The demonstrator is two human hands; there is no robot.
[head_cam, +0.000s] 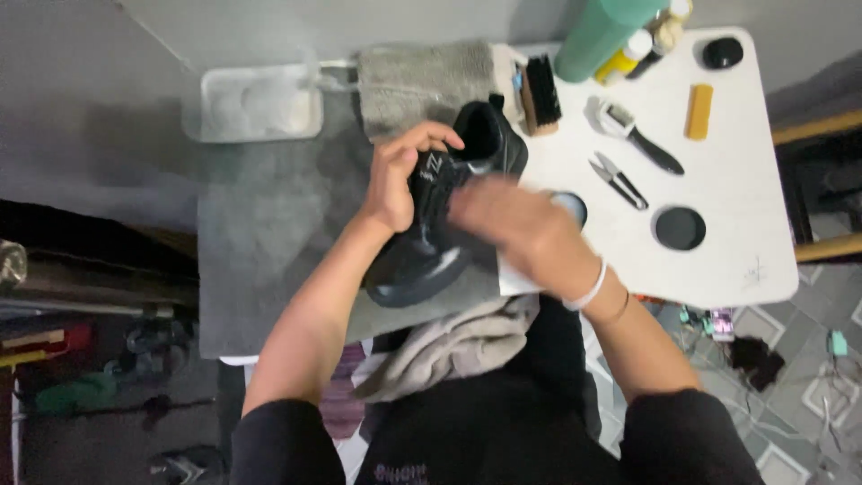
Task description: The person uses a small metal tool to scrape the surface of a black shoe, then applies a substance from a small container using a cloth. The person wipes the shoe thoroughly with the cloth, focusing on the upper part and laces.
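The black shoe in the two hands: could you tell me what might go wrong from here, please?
1. The right hand is motion-blurred over the black shoe, which only the left hand steadies; it might slip.
2. An open round tin and small snips lie beside the right forearm; a sweep could knock them off the white table.

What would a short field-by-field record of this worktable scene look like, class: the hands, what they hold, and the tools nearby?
Left hand: left hand grips the black lace-up shoe from the side, fingers curled over its top
Right hand: right hand, blurred, lies over the shoe's front; white wristband on the wrist
Surface: grey mat beside a white table
Tools: wooden-backed black bristle brush, small black snips, yellow block, round black tin lid
Cloths: grey folded towel; beige cloth on the lap
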